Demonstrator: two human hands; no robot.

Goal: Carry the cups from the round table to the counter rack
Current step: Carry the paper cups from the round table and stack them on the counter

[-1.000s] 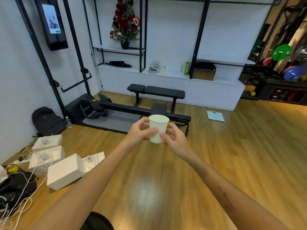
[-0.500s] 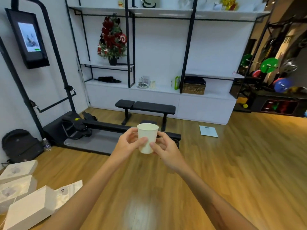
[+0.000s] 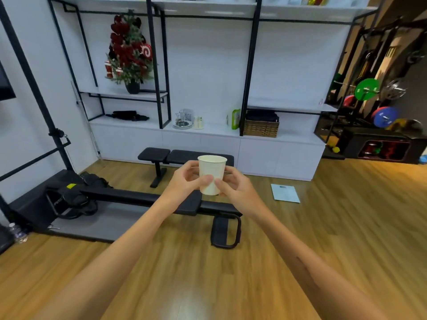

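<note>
Cup (image 3: 211,174) upright, between left hand (image 3: 184,181), right hand (image 3: 235,187)

Bright, even indoor lighting; glare patch on wood floor (image 3: 184,306). Wide-angle bowing at edges. Slight motion blur throughout.

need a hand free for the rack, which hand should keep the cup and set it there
Left, by a small margin. Both hands pinch the paper cup; the rack on the counter lies ahead and left of it, on the left hand's side. The right hand could let go.
</note>
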